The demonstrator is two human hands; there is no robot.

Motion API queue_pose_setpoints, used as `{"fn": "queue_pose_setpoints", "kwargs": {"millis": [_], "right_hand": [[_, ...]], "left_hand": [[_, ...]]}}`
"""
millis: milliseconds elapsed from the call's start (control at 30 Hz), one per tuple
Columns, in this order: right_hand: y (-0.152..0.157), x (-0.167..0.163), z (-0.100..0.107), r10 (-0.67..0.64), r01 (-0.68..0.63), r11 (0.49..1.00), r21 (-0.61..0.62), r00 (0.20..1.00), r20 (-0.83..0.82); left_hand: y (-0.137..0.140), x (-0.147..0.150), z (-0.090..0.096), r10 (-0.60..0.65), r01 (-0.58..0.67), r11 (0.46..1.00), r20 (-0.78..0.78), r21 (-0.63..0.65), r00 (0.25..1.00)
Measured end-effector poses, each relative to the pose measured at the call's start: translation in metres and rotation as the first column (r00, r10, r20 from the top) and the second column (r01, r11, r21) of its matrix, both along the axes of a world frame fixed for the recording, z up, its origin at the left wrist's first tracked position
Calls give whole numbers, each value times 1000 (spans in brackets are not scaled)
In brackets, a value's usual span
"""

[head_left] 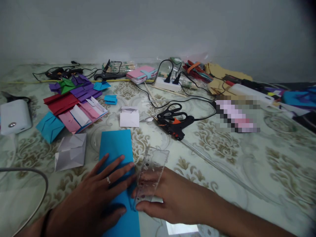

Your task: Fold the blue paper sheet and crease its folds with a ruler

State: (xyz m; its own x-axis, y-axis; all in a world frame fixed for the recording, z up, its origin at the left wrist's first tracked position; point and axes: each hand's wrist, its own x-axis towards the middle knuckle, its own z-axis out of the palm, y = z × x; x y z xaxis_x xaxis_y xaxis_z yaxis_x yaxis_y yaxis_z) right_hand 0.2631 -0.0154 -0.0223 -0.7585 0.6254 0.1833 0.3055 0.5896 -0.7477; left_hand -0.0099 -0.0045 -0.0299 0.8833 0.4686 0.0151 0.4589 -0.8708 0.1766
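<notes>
A long strip of blue paper [116, 144] lies on the patterned tablecloth in front of me. My left hand [108, 187] is flat on it with fingers spread, a ring on one finger. At the strip's right edge, my right hand [158, 191] grips a short clear plastic ruler [155, 158], its lower end against the paper's edge. Some right fingers show only through the ruler. To the left rests a folded white paper piece [71, 151], and a smaller white one [129, 119] sits beyond the strip.
Folded coloured papers [81, 105] are heaped at left. A black glue gun [177, 128] and scissors [170, 113] lie right of centre, near a white power strip [169, 85] with black cables. A white device [16, 117] stands far left. Yellow-brown paper [224, 74] lies at the back.
</notes>
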Motion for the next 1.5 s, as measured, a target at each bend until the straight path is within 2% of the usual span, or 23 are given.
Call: {"fn": "queue_pose_setpoints", "kwargs": {"millis": [200,300,533,767,1000,1300,1433,1500], "right_hand": [[1,1,0,3,-3,1000,-7,1000,20],[3,3,-1,-8,8,1000,2,1000,24],[13,9,1,-87,90,995,-41,994,64],[15,11,4,-126,128,992,-14,987,100],[18,14,3,-191,192,981,-3,979,76],[25,15,2,-390,392,918,-62,920,40],[28,16,0,-439,440,897,-49,898,31],[28,17,-1,-491,492,871,-14,871,23]], "left_hand": [[-1,-1,2,-84,82,987,-4,-140,996],[-1,-2,3,-82,87,978,38,-191,996],[-4,-3,2,-57,70,977,71,-200,996],[-3,3,8,-82,102,976,110,-193,990],[-6,0,2,-59,75,981,98,-177,993],[1,2,3,-112,122,973,61,-196,992],[2,4,5,-135,129,967,-10,-218,991],[1,5,6,-121,118,969,3,-218,993]]}}
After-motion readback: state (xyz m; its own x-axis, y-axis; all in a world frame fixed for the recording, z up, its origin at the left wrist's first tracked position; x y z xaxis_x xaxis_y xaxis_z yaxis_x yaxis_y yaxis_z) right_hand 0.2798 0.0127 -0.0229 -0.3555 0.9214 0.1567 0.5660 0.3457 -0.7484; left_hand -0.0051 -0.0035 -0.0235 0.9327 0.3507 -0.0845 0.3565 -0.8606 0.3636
